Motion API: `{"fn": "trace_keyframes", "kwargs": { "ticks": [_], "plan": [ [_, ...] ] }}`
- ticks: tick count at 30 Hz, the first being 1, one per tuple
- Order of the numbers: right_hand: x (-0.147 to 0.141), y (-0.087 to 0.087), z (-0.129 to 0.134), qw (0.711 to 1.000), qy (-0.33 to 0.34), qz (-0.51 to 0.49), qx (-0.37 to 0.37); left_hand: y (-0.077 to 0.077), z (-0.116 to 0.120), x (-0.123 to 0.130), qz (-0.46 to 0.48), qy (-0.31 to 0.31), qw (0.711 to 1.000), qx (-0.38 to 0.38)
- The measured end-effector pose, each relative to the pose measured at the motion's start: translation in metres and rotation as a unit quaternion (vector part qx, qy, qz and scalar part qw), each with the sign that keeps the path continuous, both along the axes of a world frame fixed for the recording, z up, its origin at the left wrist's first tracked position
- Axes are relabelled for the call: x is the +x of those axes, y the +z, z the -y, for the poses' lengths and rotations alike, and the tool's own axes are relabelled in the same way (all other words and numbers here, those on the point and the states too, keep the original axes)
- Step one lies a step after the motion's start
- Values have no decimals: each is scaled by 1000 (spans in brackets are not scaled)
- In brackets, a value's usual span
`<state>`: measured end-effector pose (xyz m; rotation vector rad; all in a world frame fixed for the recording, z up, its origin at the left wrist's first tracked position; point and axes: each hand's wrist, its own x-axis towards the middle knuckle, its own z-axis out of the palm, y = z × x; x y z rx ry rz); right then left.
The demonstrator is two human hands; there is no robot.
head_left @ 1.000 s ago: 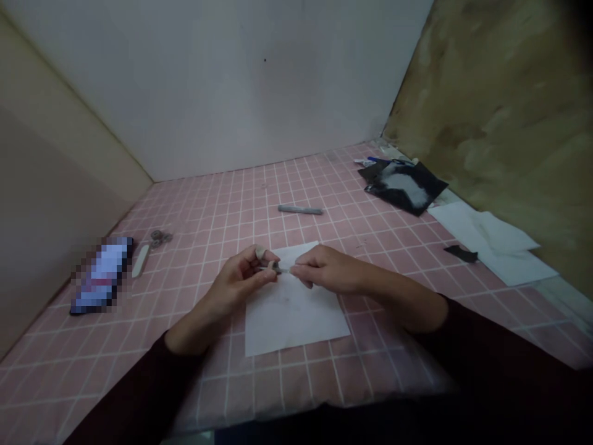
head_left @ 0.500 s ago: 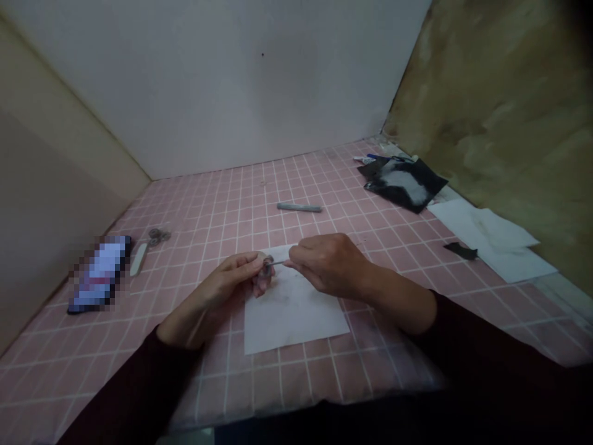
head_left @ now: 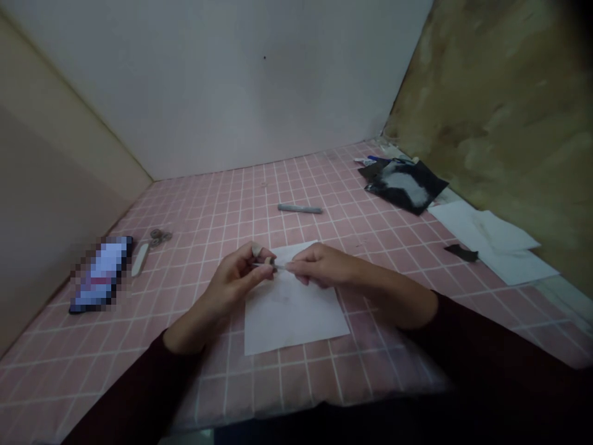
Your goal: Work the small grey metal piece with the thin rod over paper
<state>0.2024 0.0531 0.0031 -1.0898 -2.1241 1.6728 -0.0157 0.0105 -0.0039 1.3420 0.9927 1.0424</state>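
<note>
Over a sheet of white paper (head_left: pixel 296 315), my left hand (head_left: pixel 238 272) pinches a small ring (head_left: pixel 270 262) between thumb and fingers, which hide most of it. A pale wrap covers one of its fingertips. My right hand (head_left: pixel 319 266) is closed on the end of a thin metal rod (head_left: pixel 280 267). The rod runs sideways through or against the ring; the fingers keep me from telling which. Its far end shows near the left index finger.
At the left lie a phone (head_left: pixel 102 272) with a blurred screen, a white flat stick (head_left: pixel 139 259) and several small rings (head_left: pixel 160 237). A grey rod (head_left: pixel 299 209) rests beyond the hands. Black sheets with white powder (head_left: pixel 403 185), papers (head_left: pixel 504 247) and a dark scrap (head_left: pixel 462 252) are at right.
My left hand has turned, tilting the ring, and its fingers now cover more of it. My right hand has lowered slightly and come closer to the left, with the rod pushed further leftward.
</note>
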Motion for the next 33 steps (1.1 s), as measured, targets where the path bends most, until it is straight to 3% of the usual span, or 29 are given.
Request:
{"fn": "trace_keyframes", "kwargs": {
  "ticks": [1,3,5,6,8,11,13,14,16,19,22,29,31,33],
  "plan": [
    [1,1,2,993,-18,20,111,-1,-2,-1,12,-10,999,-30],
    [2,3,6,949,-34,45,310,-2,-5,-4,42,-41,994,-93],
    [2,4,10,913,-29,64,401,-2,-7,-5,65,-67,986,-138],
    [1,4,11,912,-29,69,404,-1,-7,-5,70,-67,985,-144],
    [0,4,9,940,-33,72,333,-1,-5,-3,60,-43,990,-120],
    [-1,3,1,995,7,55,88,0,1,3,29,-1,998,-49],
    [-1,2,-3,998,23,53,0,0,4,6,25,6,999,-36],
    [-1,2,-3,998,14,60,15,0,4,7,31,6,999,-44],
    [-1,1,-1,988,-19,79,128,-1,4,9,41,8,996,-75],
    [-3,0,8,948,-31,120,293,-1,3,8,56,22,992,-108],
    [-4,0,15,909,-26,172,379,-3,0,5,82,32,988,-130],
    [-1,-5,18,862,7,168,477,-11,-10,-2,96,-38,973,-205],
    [-2,-5,18,865,6,158,475,-12,-9,-2,93,-60,973,-202],
    [-3,-3,17,893,-19,142,427,-10,-6,0,89,-49,981,-163]
  ]
}}
